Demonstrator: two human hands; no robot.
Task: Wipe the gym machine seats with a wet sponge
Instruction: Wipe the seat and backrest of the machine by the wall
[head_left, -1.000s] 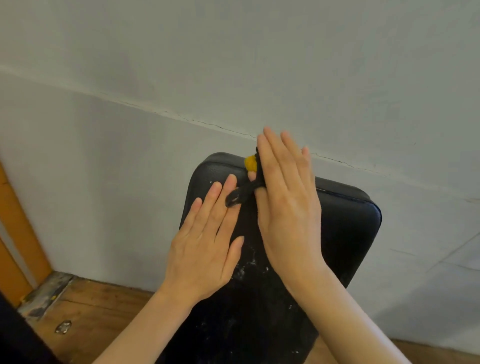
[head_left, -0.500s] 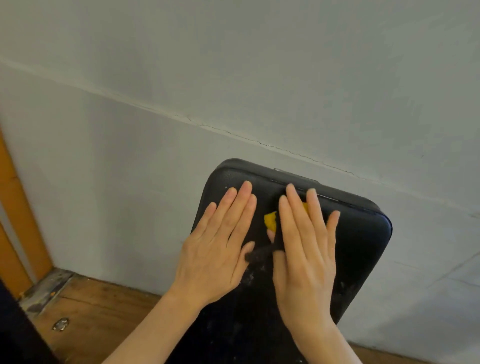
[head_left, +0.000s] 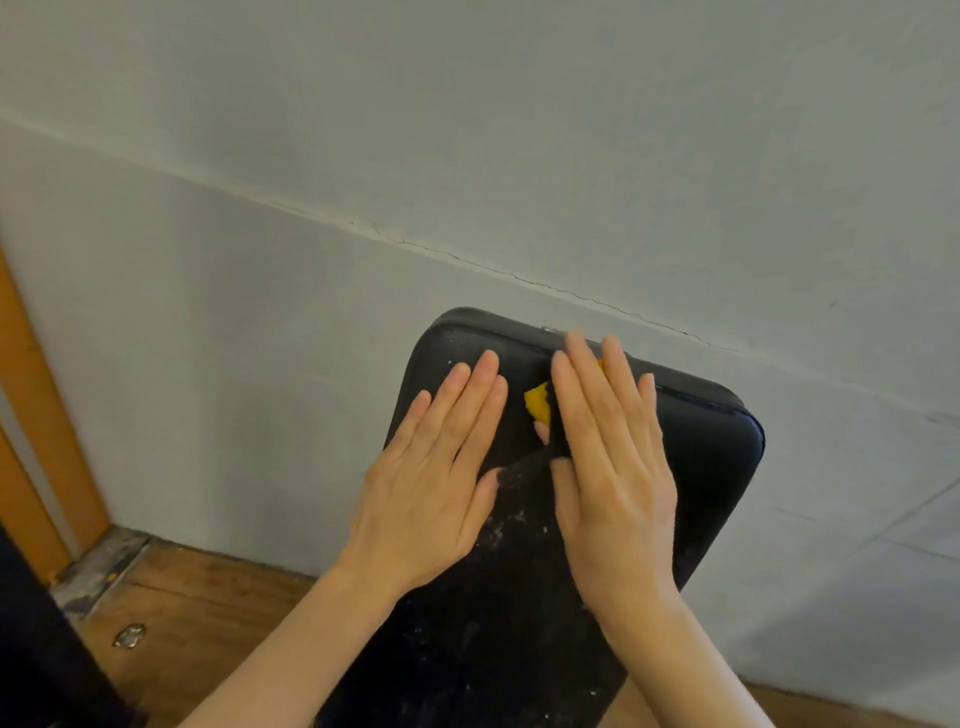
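Yellow sponge (head_left: 538, 404) with a dark scrubbing side lies pressed under the right hand (head_left: 610, 467), near the top edge of the black padded seat (head_left: 701, 467). Right fingers straight and flat over it. Left hand (head_left: 431, 483) just beside, also flat on the pad, fingers together, holding nothing. White specks on the seat's lower part. Pale wall (head_left: 467, 156) behind, wooden floor (head_left: 208, 613) below.

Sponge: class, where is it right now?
Head view: the sponge lies under the right hand, near the pad's top edge, beside the left hand.
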